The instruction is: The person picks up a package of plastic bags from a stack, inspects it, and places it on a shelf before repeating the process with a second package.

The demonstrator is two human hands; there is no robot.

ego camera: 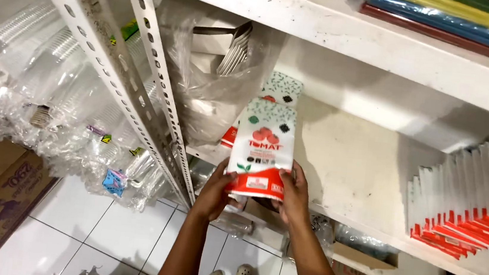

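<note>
Both my hands hold one flat white packet [261, 148] with a red band at its bottom and a red fruit picture, upright over the front edge of a white shelf [349, 165]. My left hand [215, 191] grips its lower left corner. My right hand [294, 196] grips its lower right corner. Behind it a second packet of the same kind [279, 90] leans on the shelf, with another red-edged one partly hidden at its left.
A row of similar red-and-white packets [477, 202] stands at the shelf's right end. A clear plastic bag with metal forks [220, 75] hangs left of the packets. Perforated metal uprights [142, 86], bagged clear plastic cups [40, 88] and cardboard boxes [0, 192] are at left. White tiled floor below.
</note>
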